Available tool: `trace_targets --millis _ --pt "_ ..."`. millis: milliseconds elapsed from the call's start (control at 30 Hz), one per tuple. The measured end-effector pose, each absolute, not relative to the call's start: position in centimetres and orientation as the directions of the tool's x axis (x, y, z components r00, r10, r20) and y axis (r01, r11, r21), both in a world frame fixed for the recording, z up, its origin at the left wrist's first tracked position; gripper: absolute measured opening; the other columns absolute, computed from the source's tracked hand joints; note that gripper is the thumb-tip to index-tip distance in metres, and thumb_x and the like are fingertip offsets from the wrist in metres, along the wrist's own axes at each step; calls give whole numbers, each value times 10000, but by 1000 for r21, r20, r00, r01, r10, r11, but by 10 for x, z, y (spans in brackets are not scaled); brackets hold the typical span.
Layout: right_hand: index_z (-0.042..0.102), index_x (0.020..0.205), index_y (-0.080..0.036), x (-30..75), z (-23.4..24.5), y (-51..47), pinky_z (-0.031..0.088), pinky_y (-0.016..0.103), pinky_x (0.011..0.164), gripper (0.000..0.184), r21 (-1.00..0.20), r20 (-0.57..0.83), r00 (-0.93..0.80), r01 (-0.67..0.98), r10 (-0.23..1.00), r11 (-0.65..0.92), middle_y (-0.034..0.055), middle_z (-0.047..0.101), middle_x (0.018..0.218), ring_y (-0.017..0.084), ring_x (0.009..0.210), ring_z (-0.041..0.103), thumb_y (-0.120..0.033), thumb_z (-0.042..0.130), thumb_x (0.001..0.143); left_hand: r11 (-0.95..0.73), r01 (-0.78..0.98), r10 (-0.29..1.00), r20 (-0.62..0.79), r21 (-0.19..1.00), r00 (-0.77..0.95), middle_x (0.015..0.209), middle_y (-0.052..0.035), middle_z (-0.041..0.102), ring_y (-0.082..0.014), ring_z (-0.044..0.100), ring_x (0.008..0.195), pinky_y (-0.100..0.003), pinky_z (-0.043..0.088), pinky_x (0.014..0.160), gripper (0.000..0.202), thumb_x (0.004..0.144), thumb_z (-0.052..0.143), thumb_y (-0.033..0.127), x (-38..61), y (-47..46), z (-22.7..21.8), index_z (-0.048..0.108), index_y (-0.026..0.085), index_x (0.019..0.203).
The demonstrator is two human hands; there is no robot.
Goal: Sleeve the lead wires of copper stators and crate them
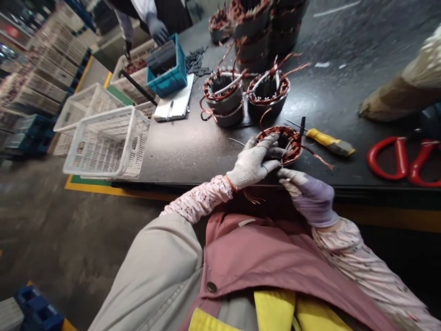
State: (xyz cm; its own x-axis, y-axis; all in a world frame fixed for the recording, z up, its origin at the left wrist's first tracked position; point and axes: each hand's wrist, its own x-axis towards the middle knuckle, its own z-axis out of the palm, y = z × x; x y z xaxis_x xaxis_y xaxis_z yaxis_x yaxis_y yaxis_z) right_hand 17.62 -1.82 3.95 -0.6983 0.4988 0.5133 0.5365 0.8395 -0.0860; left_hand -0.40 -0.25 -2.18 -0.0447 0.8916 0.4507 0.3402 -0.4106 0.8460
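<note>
My left hand [253, 161], in a white knit glove, grips the near side of an electric motor stator [280, 146] with copper windings and loose copper leads. My right hand [308, 195], in a lavender-coated glove, reaches its fingertips to the stator's lower rim, and I cannot tell whether they pinch a wire. The stator's far side shows over my fingers, and its underside is hidden. A yellow-handled screwdriver [327, 141] lies just beyond it on the black workbench [206, 156]. Two wound stators [267, 94] [223, 92] stand nearby.
Stacked stators [251, 39] stand at the bench's far end. Red-handled scissors [399, 158] lie right, below a tan sack [403, 87]. A teal bin [168, 69], papers [174, 99] and white crates [106, 142] sit left. A co-worker's gloved hand [157, 30] is beyond.
</note>
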Motion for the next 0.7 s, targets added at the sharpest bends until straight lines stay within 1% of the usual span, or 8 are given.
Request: trace_targets --millis 33,100,200,267,333,400,500,700 --pt "678 1072 -174 171 40 -16 570 234 800 231 -109 559 -635 583 534 805 60 727 937 165 838 703 -147 661 844 -402 318 887 451 859 -97 1144 -81 705 -189 540 1254 -408 262 1190 542 872 598 283 0 -4 -25 457 145 1377" --pt "687 1034 -175 164 45 -20 558 234 821 199 -201 578 -548 623 605 756 56 726 915 155 833 697 -159 676 836 -433 322 854 497 842 -151 1123 -74 716 -170 592 1186 -431 206 1209 394 908 556 290 8 -5 -32 556 172 1284" --pt "700 856 -197 158 59 -31 555 259 762 33 -210 515 -570 641 640 739 47 707 885 157 791 676 -205 678 833 -512 395 794 596 763 -122 1141 -58 712 -147 634 1113 -438 182 1209 266 938 513 324 15 -2 -40 667 215 1126" --pt "697 803 -199 154 66 -33 544 260 697 66 -200 458 -579 672 674 713 39 694 827 154 731 660 -250 673 836 -546 416 770 631 728 -93 1107 -41 724 -134 644 1093 -431 202 1199 263 952 488 334 15 0 -41 691 236 1088" --pt "698 788 -192 150 70 -28 532 264 695 123 -211 413 -573 696 708 686 34 694 797 155 715 656 -299 668 839 -560 409 763 641 721 -86 1063 -26 738 -129 652 1078 -428 222 1190 256 954 486 332 13 0 -39 708 252 1053" --pt "699 763 -178 147 70 -18 518 266 678 193 -206 387 -561 721 732 661 38 696 768 161 696 652 -357 670 831 -563 399 763 641 724 -87 1043 -21 743 -132 657 1071 -428 239 1182 244 950 495 316 11 0 -37 716 256 1034" --pt "687 704 -163 144 69 -8 477 250 585 294 -193 356 -558 741 749 643 36 679 672 150 602 628 -428 654 828 -570 414 761 646 710 -60 1042 -24 744 -137 653 1081 -429 261 1174 243 951 493 286 10 -1 -35 717 246 1039" --pt "677 706 -159 144 77 -13 469 212 623 242 -248 351 -560 717 750 651 21 678 700 118 629 624 -367 658 828 -586 404 746 662 703 -70 1029 -24 747 -138 653 1081 -434 265 1173 245 948 499 312 13 1 -38 723 241 1021"
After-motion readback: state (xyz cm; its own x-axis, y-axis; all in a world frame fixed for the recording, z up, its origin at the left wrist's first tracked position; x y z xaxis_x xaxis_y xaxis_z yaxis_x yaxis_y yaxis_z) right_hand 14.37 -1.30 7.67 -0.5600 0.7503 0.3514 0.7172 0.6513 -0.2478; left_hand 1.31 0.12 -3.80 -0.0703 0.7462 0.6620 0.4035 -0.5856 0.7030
